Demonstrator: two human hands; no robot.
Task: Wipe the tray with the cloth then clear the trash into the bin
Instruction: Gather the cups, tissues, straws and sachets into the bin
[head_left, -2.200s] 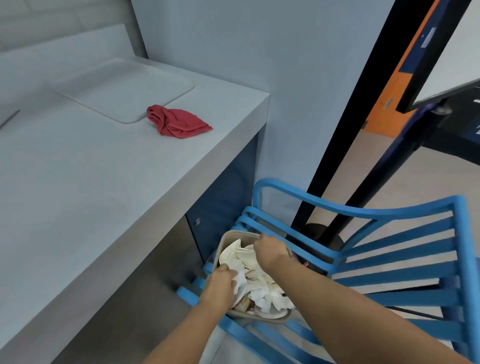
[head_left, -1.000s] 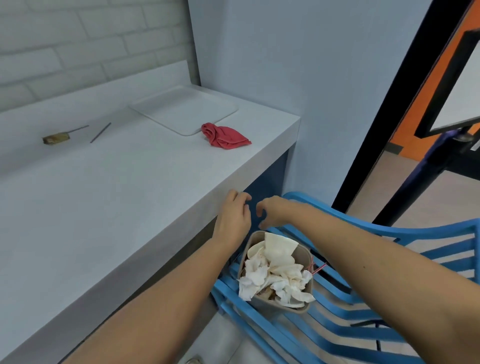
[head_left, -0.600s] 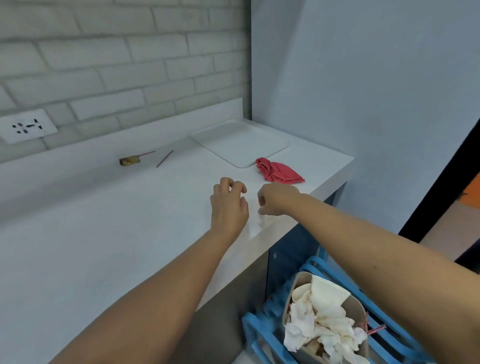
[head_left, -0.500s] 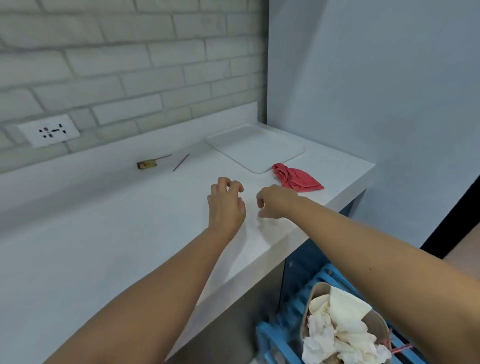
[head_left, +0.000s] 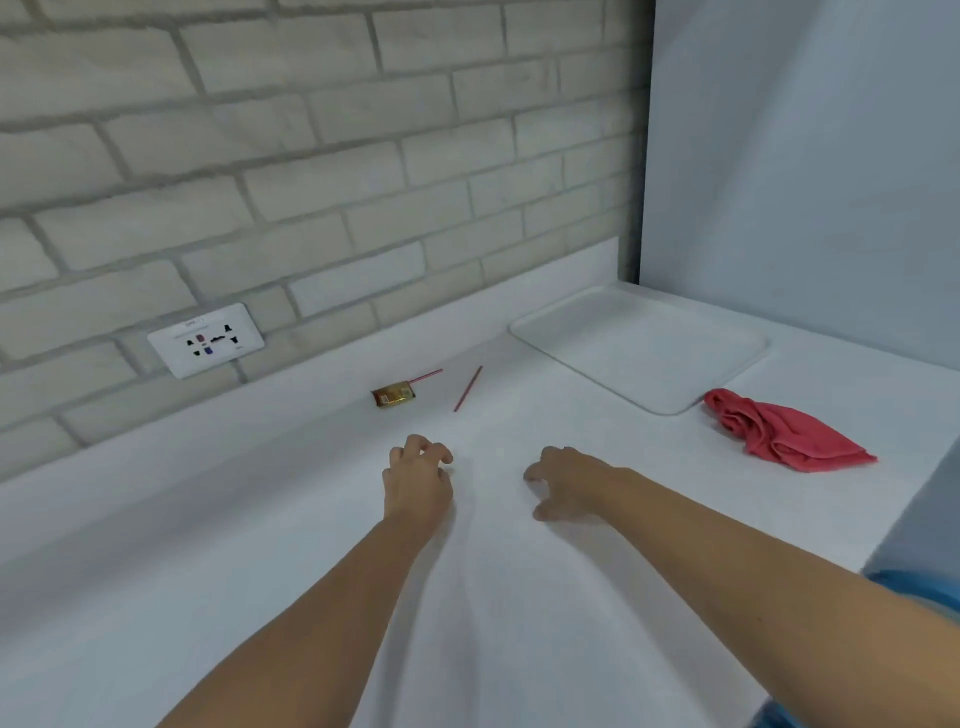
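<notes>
Trash waits just beyond two empty hands reaching over a plain white table (head_left: 260, 545). The left hand (head_left: 418, 483) is low over the surface with fingers loosely curled, holding nothing. The right hand (head_left: 569, 483) is beside it but apart from it, fingers relaxed and spread, also holding nothing. Whether either hand touches the table is unclear.

Ahead of the left hand, near the back edge, lies a small gold-brown foil wrapper (head_left: 393, 393) with a thin red stick (head_left: 427, 376) at its far end. A second thin red stick (head_left: 468, 388) lies just to its right. Farther right, in the corner, a flat white rectangular plastic tray (head_left: 639, 345) sits bare. A crumpled red cloth (head_left: 784, 434) lies on the table just off the tray's near corner. A white wall socket (head_left: 206, 339) is set in the grey brick wall behind. The bin is out of view.

Wiping looks finished, since the cloth is set down and the tray appears clean. The wrapper and both sticks are not yet cleared, and picking them up seems the step in hand.
</notes>
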